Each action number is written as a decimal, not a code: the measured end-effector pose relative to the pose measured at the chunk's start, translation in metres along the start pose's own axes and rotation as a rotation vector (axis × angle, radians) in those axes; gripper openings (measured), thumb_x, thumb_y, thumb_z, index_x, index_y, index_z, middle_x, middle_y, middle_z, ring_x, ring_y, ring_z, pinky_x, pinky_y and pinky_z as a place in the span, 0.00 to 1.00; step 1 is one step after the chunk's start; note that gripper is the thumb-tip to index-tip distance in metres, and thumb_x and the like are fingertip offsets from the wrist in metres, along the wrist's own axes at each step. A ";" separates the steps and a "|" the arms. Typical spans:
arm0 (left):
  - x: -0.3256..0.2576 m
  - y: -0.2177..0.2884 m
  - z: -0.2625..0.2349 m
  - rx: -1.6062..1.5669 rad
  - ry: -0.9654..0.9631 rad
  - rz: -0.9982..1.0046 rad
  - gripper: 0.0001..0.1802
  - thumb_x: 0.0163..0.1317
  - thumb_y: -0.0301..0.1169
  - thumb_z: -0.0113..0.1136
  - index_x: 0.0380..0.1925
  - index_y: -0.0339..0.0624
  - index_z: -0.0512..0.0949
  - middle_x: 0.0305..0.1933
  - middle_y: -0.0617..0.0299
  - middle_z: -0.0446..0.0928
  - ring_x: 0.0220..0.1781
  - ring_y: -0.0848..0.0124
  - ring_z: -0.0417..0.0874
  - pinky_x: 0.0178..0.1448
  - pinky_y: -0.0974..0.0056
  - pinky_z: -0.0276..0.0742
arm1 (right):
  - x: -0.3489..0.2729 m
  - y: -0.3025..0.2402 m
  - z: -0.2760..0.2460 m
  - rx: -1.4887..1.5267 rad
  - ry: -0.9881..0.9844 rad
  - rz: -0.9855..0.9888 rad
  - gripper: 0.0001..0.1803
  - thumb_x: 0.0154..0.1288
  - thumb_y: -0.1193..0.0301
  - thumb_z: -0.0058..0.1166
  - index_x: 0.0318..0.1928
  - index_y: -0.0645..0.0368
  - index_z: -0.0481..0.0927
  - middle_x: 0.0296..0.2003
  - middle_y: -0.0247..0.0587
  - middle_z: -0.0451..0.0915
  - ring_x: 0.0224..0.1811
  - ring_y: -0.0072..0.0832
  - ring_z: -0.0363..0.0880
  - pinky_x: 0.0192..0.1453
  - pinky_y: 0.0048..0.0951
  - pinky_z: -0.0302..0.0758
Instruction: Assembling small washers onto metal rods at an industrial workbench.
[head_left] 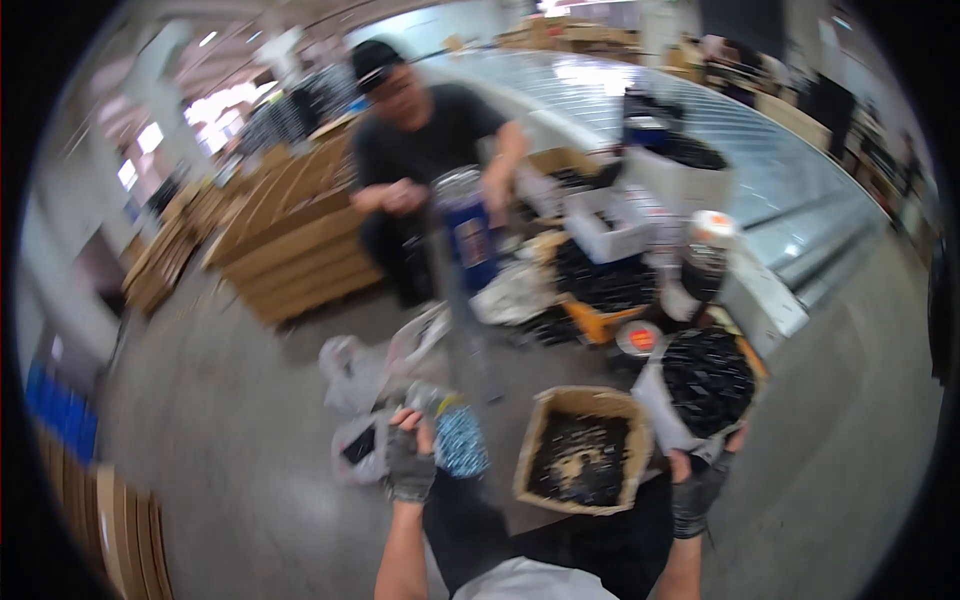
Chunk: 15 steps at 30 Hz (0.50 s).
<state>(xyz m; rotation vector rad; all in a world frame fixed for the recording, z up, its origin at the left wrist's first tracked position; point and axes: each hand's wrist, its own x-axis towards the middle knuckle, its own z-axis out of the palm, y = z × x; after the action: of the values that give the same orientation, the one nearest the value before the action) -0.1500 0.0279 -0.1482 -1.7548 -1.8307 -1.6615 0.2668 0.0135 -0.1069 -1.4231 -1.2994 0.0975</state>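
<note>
My left hand (408, 465), in a grey fingerless glove, has its fingers curled, and what lies in them is hidden. Beside it is a clear plastic container (460, 440) of small light-blue pieces. My right hand (700, 490), gloved alike, grips the near rim of a white container (660, 405) that leans towards me. Thin black pieces (710, 380) fill that container. Between my hands, in front of my knees, stands an open cardboard box (527, 470) with black bits scattered over its bottom. Motion blurs much of the view.
Opposite me a person (425, 140) crouches, holding a tall blue and clear container (467, 230). Plastic bags (350, 370) lie at left centre. A jar with an orange-and-white lid (705, 260), a white box (605, 225) and black piles (600, 275) stand right. Cardboard stacks (300, 235) rise behind.
</note>
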 end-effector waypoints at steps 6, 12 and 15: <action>-0.223 -0.164 -0.067 -0.032 0.159 -0.889 0.13 0.66 0.33 0.55 0.34 0.34 0.82 0.31 0.50 0.83 0.32 0.66 0.84 0.41 0.60 0.78 | -0.036 -0.021 -0.001 -0.099 0.126 -0.120 0.39 0.73 0.56 0.50 0.73 0.69 0.55 0.69 0.55 0.63 0.73 0.42 0.60 0.76 0.38 0.54; -0.542 -0.171 -0.190 0.539 -0.983 -1.391 0.15 0.59 0.32 0.52 0.33 0.34 0.85 0.41 0.40 0.83 0.48 0.47 0.85 0.51 0.52 0.80 | -0.089 0.006 0.003 0.182 -0.101 -0.298 0.31 0.79 0.60 0.36 0.72 0.70 0.56 0.69 0.56 0.63 0.71 0.43 0.63 0.76 0.42 0.57; -0.574 -0.164 -0.150 0.279 -0.443 -1.878 0.14 0.60 0.33 0.55 0.36 0.34 0.85 0.42 0.40 0.83 0.48 0.47 0.86 0.53 0.54 0.79 | -0.093 -0.006 -0.004 0.090 -0.110 -0.002 0.38 0.74 0.54 0.47 0.74 0.65 0.54 0.66 0.60 0.67 0.66 0.46 0.68 0.70 0.46 0.63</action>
<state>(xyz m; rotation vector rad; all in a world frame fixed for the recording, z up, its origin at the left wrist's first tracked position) -0.1720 -0.4029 -0.5876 0.2727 -3.9914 -0.7807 0.2303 -0.0578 -0.1554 -1.3555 -1.3690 0.2333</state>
